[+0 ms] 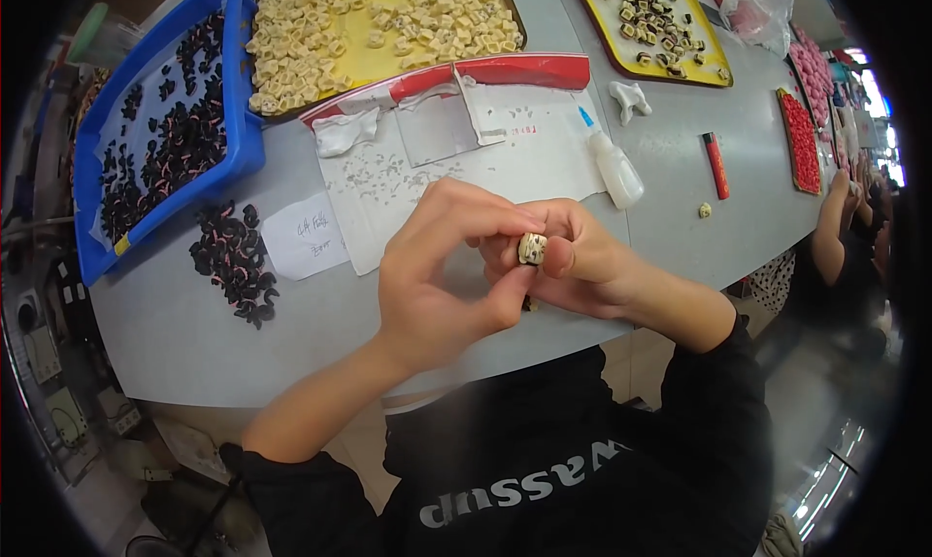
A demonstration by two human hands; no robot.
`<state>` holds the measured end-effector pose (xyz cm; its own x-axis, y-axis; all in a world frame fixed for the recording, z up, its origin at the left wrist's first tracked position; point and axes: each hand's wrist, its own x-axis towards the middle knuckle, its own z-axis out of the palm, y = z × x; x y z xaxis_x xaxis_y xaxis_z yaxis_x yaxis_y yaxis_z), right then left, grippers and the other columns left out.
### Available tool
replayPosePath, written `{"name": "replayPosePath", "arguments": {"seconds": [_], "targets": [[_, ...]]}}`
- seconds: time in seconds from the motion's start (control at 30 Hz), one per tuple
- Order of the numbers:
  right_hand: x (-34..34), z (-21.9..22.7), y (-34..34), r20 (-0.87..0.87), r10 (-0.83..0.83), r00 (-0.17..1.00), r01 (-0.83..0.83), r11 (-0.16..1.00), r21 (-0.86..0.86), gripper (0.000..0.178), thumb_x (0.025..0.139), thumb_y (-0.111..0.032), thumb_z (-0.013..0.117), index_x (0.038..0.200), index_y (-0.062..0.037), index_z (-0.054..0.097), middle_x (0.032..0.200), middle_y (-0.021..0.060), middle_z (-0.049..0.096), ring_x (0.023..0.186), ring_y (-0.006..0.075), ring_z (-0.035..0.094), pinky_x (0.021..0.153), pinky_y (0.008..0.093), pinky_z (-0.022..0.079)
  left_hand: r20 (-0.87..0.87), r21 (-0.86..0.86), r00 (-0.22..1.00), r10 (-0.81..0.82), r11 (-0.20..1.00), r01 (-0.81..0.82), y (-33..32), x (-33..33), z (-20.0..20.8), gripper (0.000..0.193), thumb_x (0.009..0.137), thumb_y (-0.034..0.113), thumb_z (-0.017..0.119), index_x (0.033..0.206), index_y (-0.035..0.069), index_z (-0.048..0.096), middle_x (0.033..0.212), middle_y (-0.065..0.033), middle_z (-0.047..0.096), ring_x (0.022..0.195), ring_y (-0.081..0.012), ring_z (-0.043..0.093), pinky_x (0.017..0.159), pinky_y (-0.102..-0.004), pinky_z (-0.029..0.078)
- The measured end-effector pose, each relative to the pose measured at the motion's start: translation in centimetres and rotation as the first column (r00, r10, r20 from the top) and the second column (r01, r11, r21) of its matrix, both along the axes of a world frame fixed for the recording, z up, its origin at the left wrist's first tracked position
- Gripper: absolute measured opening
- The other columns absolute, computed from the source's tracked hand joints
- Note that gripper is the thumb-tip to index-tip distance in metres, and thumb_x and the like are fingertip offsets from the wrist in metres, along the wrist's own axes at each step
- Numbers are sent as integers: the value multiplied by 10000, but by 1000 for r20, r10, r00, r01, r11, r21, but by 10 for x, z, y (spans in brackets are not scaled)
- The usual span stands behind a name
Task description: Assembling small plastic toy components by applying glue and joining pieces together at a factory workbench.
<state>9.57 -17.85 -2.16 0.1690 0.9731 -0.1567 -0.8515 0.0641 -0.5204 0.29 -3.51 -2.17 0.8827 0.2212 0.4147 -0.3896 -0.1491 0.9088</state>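
A small cream cube-like piece (531, 249) with dark markings is pinched between the fingertips of both hands, above the near part of the table. My left hand (432, 275) is curled, thumb and forefinger meeting at the piece. Closed around the other side of it is my right hand (582, 256), with its thumb bent over the edge. The fingers hide much of the piece. Just beyond the hands lies a sheet of white cardboard (388, 236) with grey smudges. A squeeze bottle (618, 173) with a blue tip rests on its right side.
At left, a blue tray (254, 135) holds black curved pieces, and a loose pile (235, 266) lies beside it. Yellow trays (364, 62) (723, 71) of cream pieces stand at the back. A red cylinder (715, 166) and a red-filled tray (801, 139) are rightward. Another person's arm (833, 229) shows far right.
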Motion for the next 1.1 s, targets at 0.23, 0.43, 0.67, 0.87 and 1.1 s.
{"name": "replayPosePath", "arguments": {"seconds": [0.23, 0.43, 0.67, 0.87, 1.1], "targets": [[-3, 18, 5, 104, 2, 995, 21, 975, -221, 559, 622, -531, 747, 836, -43, 577, 872, 21, 476, 751, 130, 440, 661, 277, 381, 33, 27, 999, 10, 1000, -11, 0, 0, -3, 305, 653, -17, 616, 957, -1, 594, 929, -93, 554, 833, -156, 497, 731, -261, 399], [-4, 18, 6, 71, 12, 997, 2, 979, -202, 565, 670, -538, 705, 876, -28, 572, 879, 33, 483, 763, 138, 448, 673, 293, 391, 44, 23, 999, 14, 1000, -15, 1, -2, -2, 322, 648, -19, 603, 969, -7, 593, 906, -95, 548, 805, -159, 505, 712, -262, 410], [-6, 10, 4, 36, 25, 999, -23, 999, -47, 463, 802, -402, 624, 1021, 1, 559, 970, 59, 540, 896, 142, 497, 789, 295, 411, 90, 29, 996, 11, 999, -14, 1, -1, -5, 311, 635, -20, 568, 944, -8, 595, 853, -82, 530, 707, -129, 461, 627, -234, 387], [-7, 11, 4, 68, 64, 996, -52, 986, -162, 538, 746, -465, 673, 984, 3, 553, 900, 61, 525, 820, 145, 502, 701, 277, 422, 85, 16, 994, 72, 997, -74, -3, -4, -7, 269, 634, 9, 577, 902, -4, 597, 804, -65, 499, 667, -96, 424, 592, -199, 349], [-7, 0, 0, -29, 73, 997, -70, 994, 82, 271, 881, -190, 579, 1039, 28, 546, 1025, 84, 573, 826, 96, 479, 758, 238, 394, 84, 28, 996, 43, 999, -45, -2, -5, -5, 263, 678, 120, 673, 899, 1, 597, 792, -49, 486, 649, -84, 423, 574, -190, 338]]}}
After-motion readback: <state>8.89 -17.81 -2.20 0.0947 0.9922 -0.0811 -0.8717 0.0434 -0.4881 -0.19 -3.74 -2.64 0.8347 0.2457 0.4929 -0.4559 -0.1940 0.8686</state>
